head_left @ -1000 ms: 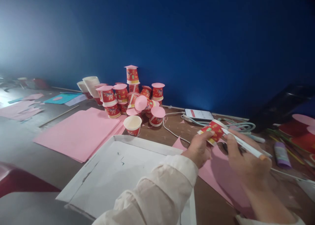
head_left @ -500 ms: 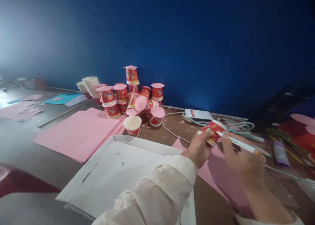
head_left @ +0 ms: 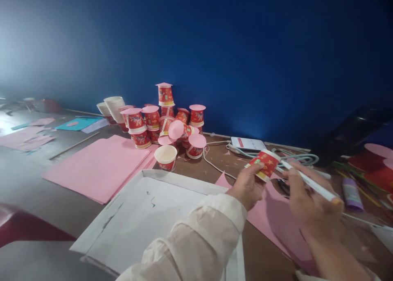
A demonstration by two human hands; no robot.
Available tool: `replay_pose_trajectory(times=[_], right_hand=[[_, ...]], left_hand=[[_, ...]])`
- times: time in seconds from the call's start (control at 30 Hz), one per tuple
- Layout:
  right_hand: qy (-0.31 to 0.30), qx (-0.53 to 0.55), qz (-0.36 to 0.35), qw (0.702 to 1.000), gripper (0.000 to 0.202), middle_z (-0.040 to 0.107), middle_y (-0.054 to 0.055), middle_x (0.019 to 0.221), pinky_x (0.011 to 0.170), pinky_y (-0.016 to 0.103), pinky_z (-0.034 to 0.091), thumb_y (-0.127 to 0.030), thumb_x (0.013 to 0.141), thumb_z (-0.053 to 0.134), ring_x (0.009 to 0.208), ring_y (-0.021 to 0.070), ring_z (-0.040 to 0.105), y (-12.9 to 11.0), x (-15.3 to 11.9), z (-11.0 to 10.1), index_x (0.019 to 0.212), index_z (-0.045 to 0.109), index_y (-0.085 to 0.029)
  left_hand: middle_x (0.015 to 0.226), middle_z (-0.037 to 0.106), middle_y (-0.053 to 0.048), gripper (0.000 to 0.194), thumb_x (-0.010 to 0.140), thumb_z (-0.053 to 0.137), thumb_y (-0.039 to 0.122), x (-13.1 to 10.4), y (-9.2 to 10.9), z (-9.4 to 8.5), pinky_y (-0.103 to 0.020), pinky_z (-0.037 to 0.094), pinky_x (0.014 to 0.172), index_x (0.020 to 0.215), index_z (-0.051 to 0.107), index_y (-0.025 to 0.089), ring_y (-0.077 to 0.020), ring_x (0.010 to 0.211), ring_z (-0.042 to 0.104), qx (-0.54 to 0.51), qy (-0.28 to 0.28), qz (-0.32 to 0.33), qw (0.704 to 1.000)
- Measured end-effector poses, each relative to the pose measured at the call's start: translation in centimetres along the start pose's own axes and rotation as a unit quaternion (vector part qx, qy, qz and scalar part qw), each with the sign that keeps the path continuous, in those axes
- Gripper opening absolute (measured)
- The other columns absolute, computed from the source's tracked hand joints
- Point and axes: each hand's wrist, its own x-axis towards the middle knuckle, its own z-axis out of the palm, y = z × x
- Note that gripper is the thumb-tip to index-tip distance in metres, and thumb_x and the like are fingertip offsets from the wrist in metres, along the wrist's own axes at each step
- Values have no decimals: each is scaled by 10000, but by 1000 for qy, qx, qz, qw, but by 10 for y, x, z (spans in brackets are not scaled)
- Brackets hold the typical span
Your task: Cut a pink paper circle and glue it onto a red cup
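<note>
A red patterned paper cup (head_left: 266,164) lies tilted in my left hand (head_left: 248,186), whose thumb presses on its side. My right hand (head_left: 313,203) grips a white marker (head_left: 310,182) with an orange end, its tip close to the cup's rim at the upper right. I cannot tell whether the tip touches the cup. Beneath both hands lies a pink paper sheet (head_left: 276,219). Left of them an upright paper cup (head_left: 166,156) stands near stacked, upside-down red cups (head_left: 137,123), several topped with pink paper discs.
Pink paper sheets (head_left: 98,166) and a white board (head_left: 135,219) cover the left and front. A phone (head_left: 247,143) with a cable (head_left: 302,160) lies by the blue wall. A purple glue stick (head_left: 352,195) lies at the right. A thin stick (head_left: 73,146) is on the table.
My right hand has moved right with the marker, drawing its tip from the cup's side toward the rim. My left hand and its cup stay almost where they were.
</note>
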Motion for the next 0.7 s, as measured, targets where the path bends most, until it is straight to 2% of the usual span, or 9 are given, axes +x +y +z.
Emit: replay_pose_trajectory(times=[0.07, 0.13, 0.2, 0.3, 0.37, 0.5, 0.6, 0.7], right_hand=[[21, 50, 102, 993, 296, 821, 113, 979, 719, 382, 631, -396, 971, 673, 846, 283, 797, -1, 3, 1, 1177, 807, -231], [24, 129, 198, 971, 341, 820, 103, 1073, 678, 357, 627, -380, 931, 721, 853, 264, 795, 5, 7, 4, 1237, 780, -242], [1, 234, 278, 932, 427, 808, 72, 1125, 591, 325, 604, -446, 886, 771, 772, 221, 775, 15, 13, 9, 1266, 730, -255], [-48, 357, 363, 859, 483, 784, 9, 947, 519, 252, 548, -567, 779, 854, 667, 157, 715, 28, 18, 16, 1106, 711, -241], [-81, 402, 390, 825, 501, 763, -3, 873, 501, 235, 527, -583, 717, 889, 660, 150, 696, 31, 18, 19, 1019, 712, -225], [-79, 429, 382, 815, 472, 786, 4, 932, 641, 271, 603, -518, 692, 900, 764, 169, 723, 24, 16, 21, 1018, 746, -214], [-67, 420, 384, 820, 477, 777, -5, 884, 646, 283, 599, -527, 653, 905, 727, 169, 706, 20, 16, 20, 979, 745, -217], [-71, 391, 379, 836, 531, 751, 2, 808, 656, 343, 611, -610, 616, 883, 686, 200, 700, 23, 17, 20, 936, 721, -217]], left_hand=[[943, 783, -100, 114, 811, 706, 74, -2, 1, 2, -247, 556, 921, 887, 769, 130, -167, 857, 729, -16, 7, -5, 1000], [954, 783, -110, 121, 833, 683, 78, -3, 2, 4, -241, 565, 841, 910, 768, 120, -164, 824, 724, -24, 7, -13, 1000], [947, 780, -112, 141, 837, 687, 94, -6, 2, 5, -241, 563, 767, 950, 769, 109, -165, 789, 716, -19, -3, -31, 999], [913, 774, -116, 176, 824, 699, 120, -9, 3, 5, -257, 560, 712, 983, 769, 90, -179, 754, 707, 0, -23, -73, 997], [888, 770, -122, 191, 818, 706, 129, -10, 3, 5, -271, 563, 712, 989, 768, 72, -188, 744, 706, 11, -34, -92, 995], [867, 768, -103, 163, 814, 733, 125, -13, -1, 5, -265, 567, 791, 963, 771, 71, -173, 758, 707, 4, -43, -79, 996], [912, 784, -94, 235, 794, 835, 240, -16, -8, 4, -267, 553, 830, 979, 789, 102, -177, 804, 707, 30, -80, -53, 995], [888, 780, -63, 431, 604, 984, 261, -18, -15, 0, -267, 522, 815, 971, 798, 132, -171, 789, 686, 96, -108, -41, 989]])
